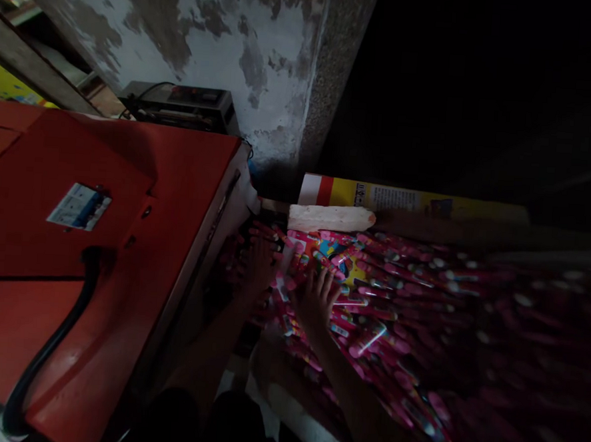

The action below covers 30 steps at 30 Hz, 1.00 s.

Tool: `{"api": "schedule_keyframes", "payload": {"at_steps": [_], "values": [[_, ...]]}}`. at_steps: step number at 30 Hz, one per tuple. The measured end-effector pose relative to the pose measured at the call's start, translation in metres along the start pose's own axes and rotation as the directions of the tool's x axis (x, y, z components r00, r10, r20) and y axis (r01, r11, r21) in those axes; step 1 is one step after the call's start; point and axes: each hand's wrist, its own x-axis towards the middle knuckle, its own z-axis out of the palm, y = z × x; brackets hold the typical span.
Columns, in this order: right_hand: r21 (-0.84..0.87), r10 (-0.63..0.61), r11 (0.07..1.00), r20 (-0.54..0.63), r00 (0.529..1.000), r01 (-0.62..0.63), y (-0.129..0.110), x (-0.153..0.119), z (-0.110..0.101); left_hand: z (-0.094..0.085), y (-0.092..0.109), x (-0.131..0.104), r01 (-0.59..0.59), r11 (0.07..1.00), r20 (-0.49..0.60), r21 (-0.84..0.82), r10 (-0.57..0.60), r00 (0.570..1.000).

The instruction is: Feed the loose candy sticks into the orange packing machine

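Many pink tubes with white ends and printed labels lie in a loose heap. My right hand rests on the heap, fingers spread, touching several tubes. To its left, my left hand reaches down beside more pink tubes in the shadow, fingers apart. A sheet with a colourful print shows between the tubes just beyond my right hand. Behind them lies a pale wooden block.
A red machine with a black hose fills the left side. A grey metal box stands behind it against a peeling wall. Yellow printed cardboard lies behind the wooden block. The upper right is dark.
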Motion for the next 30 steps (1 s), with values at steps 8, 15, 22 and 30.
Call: {"api": "schedule_keyframes", "payload": {"at_steps": [8, 15, 22, 30], "values": [[0.089, -0.405, 0.913, 0.103, 0.908, 0.397, 0.005, -0.018, -0.008, -0.002, -0.007, 0.036, 0.029, 0.994, -0.125, -0.104, -0.042, 0.991], [-0.013, -0.145, 0.989, 0.068, 0.987, 0.146, 0.016, -0.039, -0.005, -0.001, 0.008, 0.031, 0.043, 0.965, -0.063, -0.26, -0.061, 0.996], [0.129, -0.252, 0.963, 0.115, 0.961, 0.238, -0.048, -0.02, 0.017, -0.036, 0.026, -0.101, 0.201, 0.805, -0.015, -0.558, -0.252, 0.968], [0.163, -0.357, 0.931, 0.217, 0.908, 0.327, -0.056, -0.038, 0.003, -0.043, 0.002, -0.208, 0.277, 0.824, 0.047, -0.494, -0.293, 0.955]]}}
